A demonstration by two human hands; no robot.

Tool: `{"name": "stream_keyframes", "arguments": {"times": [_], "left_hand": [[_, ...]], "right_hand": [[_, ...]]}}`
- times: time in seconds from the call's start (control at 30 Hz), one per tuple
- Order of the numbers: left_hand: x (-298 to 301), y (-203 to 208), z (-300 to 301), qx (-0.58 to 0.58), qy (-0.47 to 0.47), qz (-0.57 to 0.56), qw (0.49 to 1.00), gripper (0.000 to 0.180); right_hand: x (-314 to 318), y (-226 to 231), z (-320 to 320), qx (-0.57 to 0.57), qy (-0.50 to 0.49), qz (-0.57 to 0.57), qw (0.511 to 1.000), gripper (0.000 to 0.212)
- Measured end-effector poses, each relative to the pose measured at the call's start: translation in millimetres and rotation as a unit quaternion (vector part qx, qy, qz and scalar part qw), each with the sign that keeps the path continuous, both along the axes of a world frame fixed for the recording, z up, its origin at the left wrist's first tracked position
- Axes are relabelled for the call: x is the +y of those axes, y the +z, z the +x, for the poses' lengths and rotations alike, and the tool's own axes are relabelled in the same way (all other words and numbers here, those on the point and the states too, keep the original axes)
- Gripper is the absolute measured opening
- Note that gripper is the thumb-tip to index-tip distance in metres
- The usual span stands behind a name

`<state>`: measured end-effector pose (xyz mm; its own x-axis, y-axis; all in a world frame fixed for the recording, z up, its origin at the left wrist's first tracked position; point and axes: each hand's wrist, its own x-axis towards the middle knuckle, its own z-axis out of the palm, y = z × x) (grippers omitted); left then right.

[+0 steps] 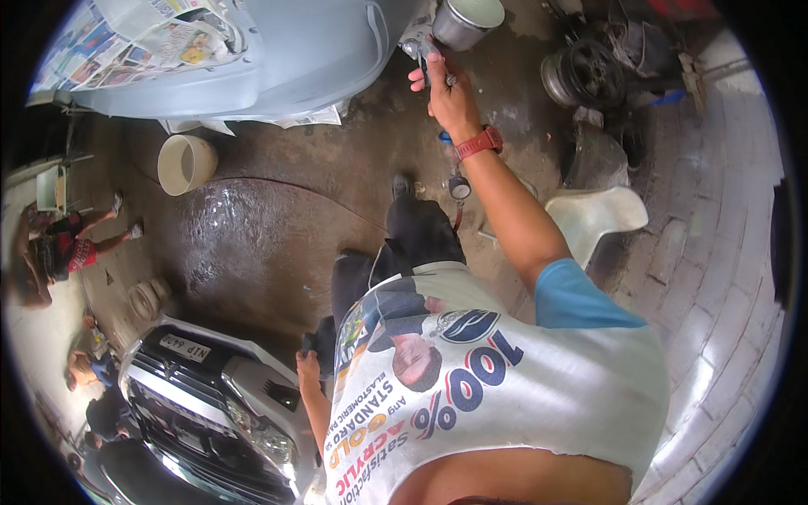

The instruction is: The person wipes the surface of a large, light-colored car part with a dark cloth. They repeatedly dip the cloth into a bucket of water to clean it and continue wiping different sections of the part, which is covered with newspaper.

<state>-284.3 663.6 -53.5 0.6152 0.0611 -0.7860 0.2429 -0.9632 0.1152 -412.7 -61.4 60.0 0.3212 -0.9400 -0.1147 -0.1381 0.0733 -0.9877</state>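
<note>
My right hand (452, 97), with a red watch at its wrist, is closed around the handle of a metal spray gun (418, 52). A silver paint cup (468, 22) is beside the gun's body. Beneath the wrist hangs a round pressure gauge (459, 187) with a hose running down from it. The gun is close to the rounded edge of a pale blue-grey car body (324, 59). My left hand (309, 367) is low by my hip, its fingers curled at a dark object (321, 340) that I cannot make out.
Newspaper (151, 42) covers part of the car body. A cream bucket (187, 165) stands on the wet floor near a thin red hose (290, 187). Wheels (585, 74) and a white plastic chair (596, 215) are at right. Another car (210, 404) and people (63, 252) are at left.
</note>
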Motion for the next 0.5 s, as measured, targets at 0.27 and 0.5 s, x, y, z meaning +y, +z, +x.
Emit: {"name": "stream_keyframes", "arguments": {"times": [0.27,0.5], "left_hand": [[-90.8,23.6,-44.6,-0.04,0.004,-0.016,0.999,0.055],[10.7,-44.5,-115.6,0.026,-0.041,0.109,0.993,0.069]], "right_hand": [[-24.0,-2.0,29.4,-0.005,0.027,-0.06,0.998,0.063],[-34.6,-0.9,38.9,-0.023,0.05,-0.025,0.998,0.06]]}}
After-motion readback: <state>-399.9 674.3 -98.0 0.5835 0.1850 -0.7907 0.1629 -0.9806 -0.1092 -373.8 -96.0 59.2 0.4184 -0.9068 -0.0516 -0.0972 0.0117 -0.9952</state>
